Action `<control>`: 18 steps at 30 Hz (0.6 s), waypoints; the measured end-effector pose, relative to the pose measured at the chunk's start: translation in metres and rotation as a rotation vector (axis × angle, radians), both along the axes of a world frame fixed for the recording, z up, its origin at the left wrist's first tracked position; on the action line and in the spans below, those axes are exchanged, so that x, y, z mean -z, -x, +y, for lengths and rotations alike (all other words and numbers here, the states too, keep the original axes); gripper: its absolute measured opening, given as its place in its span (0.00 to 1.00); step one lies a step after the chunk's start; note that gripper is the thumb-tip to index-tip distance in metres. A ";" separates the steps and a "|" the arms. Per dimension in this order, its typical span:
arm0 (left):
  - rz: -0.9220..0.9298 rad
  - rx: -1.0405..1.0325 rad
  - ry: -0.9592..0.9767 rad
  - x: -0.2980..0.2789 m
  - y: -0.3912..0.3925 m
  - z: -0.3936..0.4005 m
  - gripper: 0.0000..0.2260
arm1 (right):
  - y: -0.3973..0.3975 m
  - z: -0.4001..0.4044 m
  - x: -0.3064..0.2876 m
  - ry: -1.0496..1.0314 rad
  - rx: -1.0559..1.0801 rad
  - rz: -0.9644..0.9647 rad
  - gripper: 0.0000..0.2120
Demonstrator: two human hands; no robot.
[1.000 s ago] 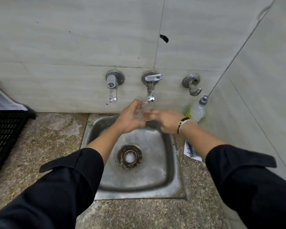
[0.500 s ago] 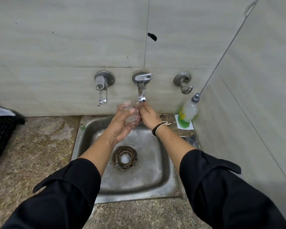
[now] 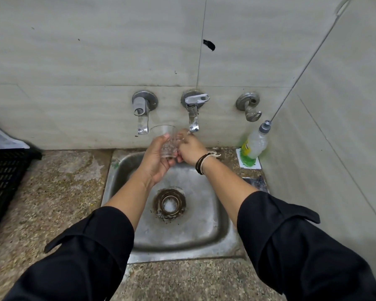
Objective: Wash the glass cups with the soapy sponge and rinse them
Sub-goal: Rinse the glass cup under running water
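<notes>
Head view: clear, ribbed glass cup (image 3: 167, 141) upright in left hand (image 3: 155, 158).

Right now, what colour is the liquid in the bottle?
Green, in the head view: the bottle.

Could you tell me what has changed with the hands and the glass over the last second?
The glass cup has been turned from lying hidden between the palms to standing upright with its rim showing, beside the middle tap. The left hand has kept its grip on it throughout; the right hand, which reached flat across a second ago, now touches the cup's side. The soap bottle and sink are unchanged.
</notes>
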State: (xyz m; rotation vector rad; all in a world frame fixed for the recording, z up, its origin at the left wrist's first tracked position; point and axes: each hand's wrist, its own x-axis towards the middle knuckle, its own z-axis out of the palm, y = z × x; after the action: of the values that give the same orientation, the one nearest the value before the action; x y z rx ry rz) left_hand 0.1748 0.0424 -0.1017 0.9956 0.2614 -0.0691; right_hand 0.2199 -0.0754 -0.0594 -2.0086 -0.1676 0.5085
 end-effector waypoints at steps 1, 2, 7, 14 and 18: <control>-0.002 0.010 -0.012 -0.001 -0.002 0.000 0.11 | 0.002 -0.001 0.004 0.040 -0.032 -0.074 0.08; -0.004 0.028 -0.028 0.001 -0.003 0.000 0.11 | 0.002 -0.003 0.007 0.114 -0.054 -0.181 0.09; 0.060 0.038 -0.055 0.007 -0.008 -0.011 0.16 | 0.015 -0.006 0.013 0.474 -0.107 -0.546 0.25; 0.097 -0.022 0.099 0.020 -0.010 -0.033 0.25 | 0.008 -0.008 0.006 0.406 -0.202 -0.222 0.24; 0.099 -0.116 0.144 0.023 -0.016 -0.029 0.20 | 0.031 0.001 0.000 0.359 -0.306 -0.193 0.43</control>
State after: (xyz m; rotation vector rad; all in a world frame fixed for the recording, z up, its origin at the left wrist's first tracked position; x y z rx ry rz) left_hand 0.1907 0.0133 -0.1247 0.8336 0.3989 -0.0310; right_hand 0.1890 -0.0745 -0.0596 -2.3996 -0.5409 0.5662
